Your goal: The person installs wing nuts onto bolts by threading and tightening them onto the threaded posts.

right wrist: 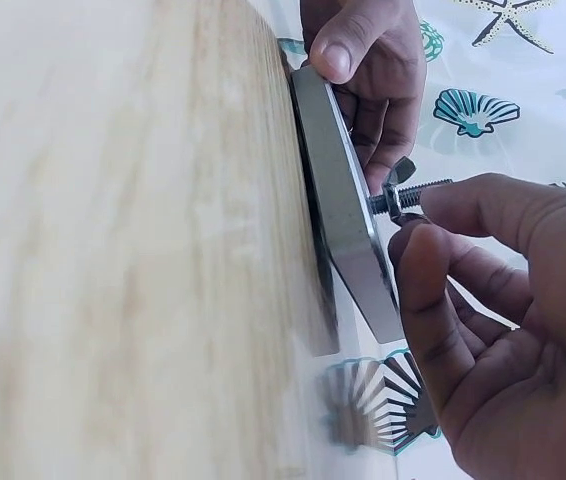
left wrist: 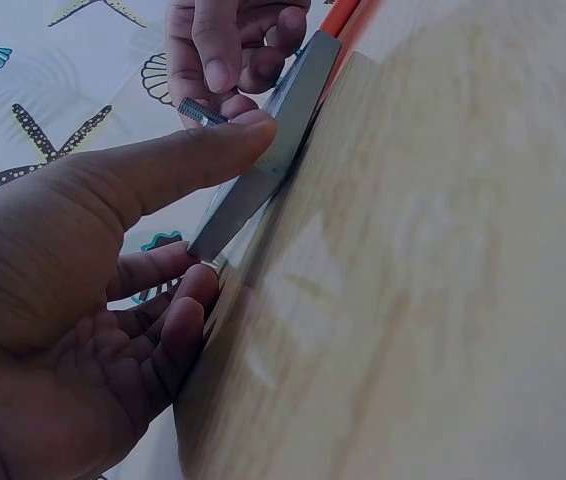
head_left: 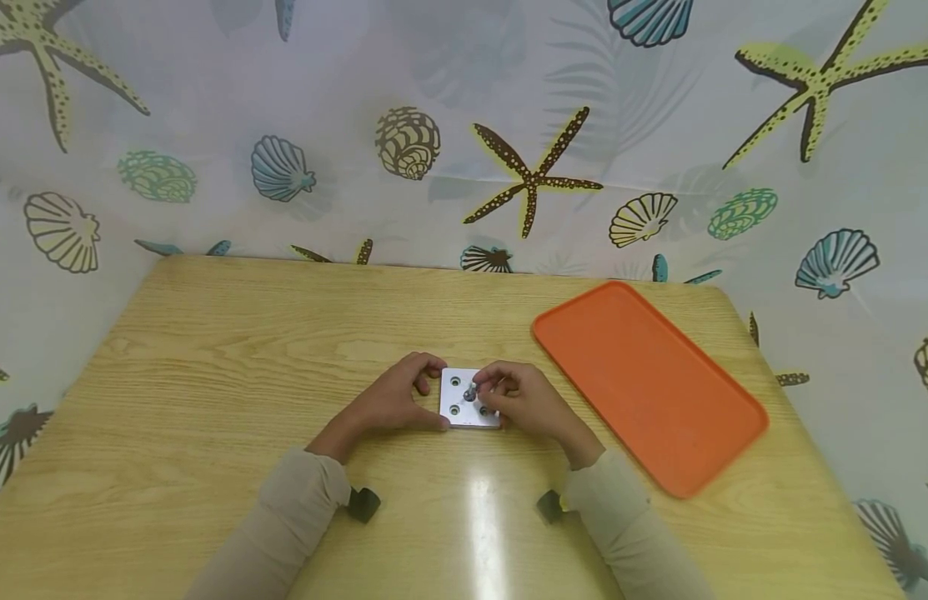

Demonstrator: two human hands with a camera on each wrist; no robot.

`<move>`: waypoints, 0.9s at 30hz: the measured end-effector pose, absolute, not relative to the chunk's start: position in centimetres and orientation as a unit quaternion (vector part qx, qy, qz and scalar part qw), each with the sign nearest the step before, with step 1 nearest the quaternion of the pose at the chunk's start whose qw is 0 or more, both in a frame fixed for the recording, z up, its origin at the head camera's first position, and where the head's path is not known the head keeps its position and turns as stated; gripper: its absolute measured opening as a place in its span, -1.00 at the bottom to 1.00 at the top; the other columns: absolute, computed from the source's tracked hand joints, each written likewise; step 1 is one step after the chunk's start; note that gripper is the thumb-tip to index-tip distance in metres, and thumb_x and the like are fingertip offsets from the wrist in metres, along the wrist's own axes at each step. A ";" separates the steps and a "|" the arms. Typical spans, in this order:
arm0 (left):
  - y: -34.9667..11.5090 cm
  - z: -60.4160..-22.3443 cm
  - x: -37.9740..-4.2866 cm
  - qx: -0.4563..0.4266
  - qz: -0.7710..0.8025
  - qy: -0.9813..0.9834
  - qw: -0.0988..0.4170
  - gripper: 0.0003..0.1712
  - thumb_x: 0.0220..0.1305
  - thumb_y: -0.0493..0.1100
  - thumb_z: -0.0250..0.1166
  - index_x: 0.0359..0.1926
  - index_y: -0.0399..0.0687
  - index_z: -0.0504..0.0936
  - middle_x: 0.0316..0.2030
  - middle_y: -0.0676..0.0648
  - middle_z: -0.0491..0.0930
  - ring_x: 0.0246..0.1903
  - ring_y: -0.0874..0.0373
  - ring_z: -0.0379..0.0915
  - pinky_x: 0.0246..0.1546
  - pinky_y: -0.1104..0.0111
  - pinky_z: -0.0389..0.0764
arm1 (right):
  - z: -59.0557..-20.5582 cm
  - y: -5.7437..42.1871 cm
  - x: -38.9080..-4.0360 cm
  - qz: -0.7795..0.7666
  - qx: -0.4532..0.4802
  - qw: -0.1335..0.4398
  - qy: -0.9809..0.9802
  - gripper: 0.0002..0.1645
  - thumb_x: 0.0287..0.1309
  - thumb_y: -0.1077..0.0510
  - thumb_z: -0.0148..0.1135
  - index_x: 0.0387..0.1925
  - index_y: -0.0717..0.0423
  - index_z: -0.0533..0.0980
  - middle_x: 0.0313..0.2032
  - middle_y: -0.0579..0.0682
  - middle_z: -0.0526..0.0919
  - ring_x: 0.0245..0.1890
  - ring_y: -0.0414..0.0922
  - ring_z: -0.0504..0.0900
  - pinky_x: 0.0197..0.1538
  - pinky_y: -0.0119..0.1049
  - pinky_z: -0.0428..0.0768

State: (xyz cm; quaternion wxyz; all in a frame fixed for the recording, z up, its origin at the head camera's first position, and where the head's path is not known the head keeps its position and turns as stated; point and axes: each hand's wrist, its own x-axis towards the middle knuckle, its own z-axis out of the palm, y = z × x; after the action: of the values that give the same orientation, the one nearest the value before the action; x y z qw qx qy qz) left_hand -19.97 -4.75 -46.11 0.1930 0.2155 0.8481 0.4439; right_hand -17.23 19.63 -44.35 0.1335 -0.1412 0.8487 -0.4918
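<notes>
A square metal plate (head_left: 449, 396) with holes near its corners lies flat on the table. From its middle a threaded bolt (right wrist: 430, 192) stands up, carrying a wing nut (right wrist: 400, 174) close above the plate's face. My left hand (head_left: 392, 397) grips the plate's left side, thumb at the near corner and index finger at the far one. Thumb and forefinger of my right hand (head_left: 534, 400) pinch the wing nut, whose lower wing is partly hidden by the fingertips in the right wrist view. The left wrist view shows the plate's near edge (left wrist: 263, 180) side-on.
An orange tray (head_left: 651, 383) lies angled on the wooden table (head_left: 246, 358), right of my right hand. Behind the table hangs a cloth (head_left: 343, 83) printed with shells and starfish. Small dark blocks (head_left: 363, 505) sit at both sleeve cuffs.
</notes>
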 end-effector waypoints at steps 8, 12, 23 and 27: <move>-4.8 -46.1 -20.0 0.217 0.444 0.848 0.193 -0.08 -0.06 -0.02 0.62 0.32 0.00 0.39 0.14 0.00 0.46 -0.03 0.12 0.41 0.00 0.26 0.48 | -44.1 19.6 -17.1 -0.489 -0.132 0.133 0.852 -0.86 0.26 0.26 0.26 -0.15 0.19 0.62 -0.32 0.13 0.70 -0.53 -0.20 0.53 -0.54 -0.38 0.57; -4.8 -46.1 -20.0 0.219 0.443 0.848 0.191 -0.09 -0.06 -0.03 0.63 0.31 0.00 0.39 0.13 0.00 0.46 -0.04 0.12 0.41 0.00 0.27 0.48 | -44.0 19.6 -17.1 -0.492 -0.138 0.133 0.849 -0.85 0.31 0.29 0.19 -0.16 0.25 0.62 -0.37 0.16 0.68 -0.54 -0.20 0.51 -0.53 -0.39 0.56; -4.7 -46.1 -20.0 0.213 0.446 0.847 0.196 -0.07 -0.07 -0.02 0.63 0.33 -0.01 0.39 0.14 0.01 0.47 -0.03 0.13 0.40 0.01 0.27 0.46 | -44.1 19.6 -17.1 -0.490 -0.146 0.132 0.849 -0.82 0.29 0.27 0.22 -0.09 0.23 0.59 -0.34 0.11 0.64 -0.55 -0.23 0.49 -0.54 -0.41 0.54; -4.7 -46.1 -20.0 0.214 0.446 0.847 0.195 -0.07 -0.06 -0.02 0.63 0.33 -0.01 0.39 0.14 0.01 0.47 -0.03 0.13 0.40 0.01 0.27 0.46 | -44.2 19.5 -17.2 -0.490 -0.148 0.135 0.848 -0.78 0.29 0.28 0.23 -0.04 0.21 0.58 -0.34 0.08 0.61 -0.58 -0.23 0.48 -0.55 -0.41 0.53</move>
State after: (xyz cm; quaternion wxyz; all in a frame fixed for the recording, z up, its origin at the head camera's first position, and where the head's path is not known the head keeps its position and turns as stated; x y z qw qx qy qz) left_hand -19.99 -4.74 -46.10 0.1953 0.2139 0.8471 0.4455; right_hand -17.16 19.53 -44.22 0.1353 -0.1485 0.8480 -0.4904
